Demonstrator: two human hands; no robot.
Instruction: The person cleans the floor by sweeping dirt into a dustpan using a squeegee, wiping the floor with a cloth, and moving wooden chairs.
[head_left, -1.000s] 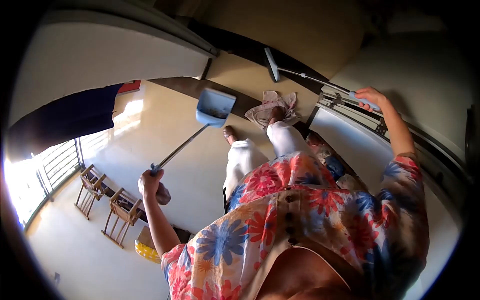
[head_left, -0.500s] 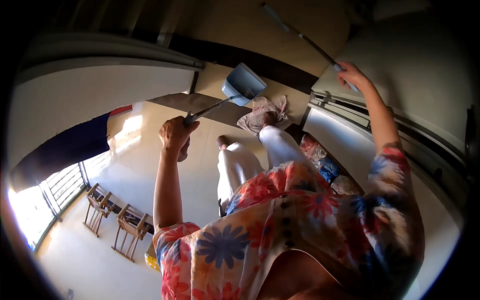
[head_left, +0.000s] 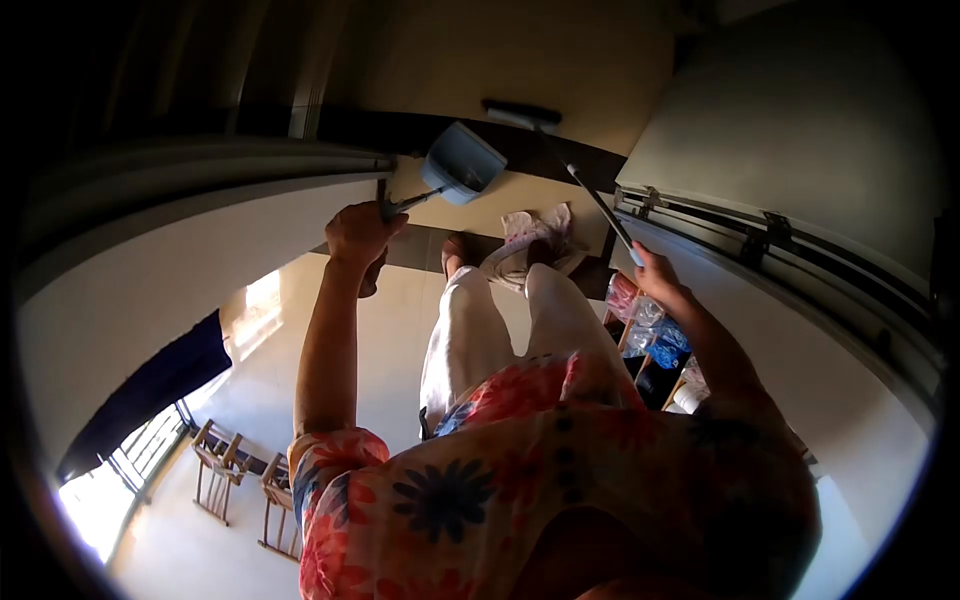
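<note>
The left hand (head_left: 360, 240) is wrapped tight round the handle of a blue dustpan (head_left: 464, 162), the right hand (head_left: 658, 275) closed round a broom (head_left: 601, 208). Beyond them, a cloth (head_left: 519, 228) lies about the right foot (head_left: 540, 254) on the floor (head_left: 390, 350). Farther, the broom's head is by the far edge of a dark strip (head_left: 390, 132); floor contact is unclear.
</note>
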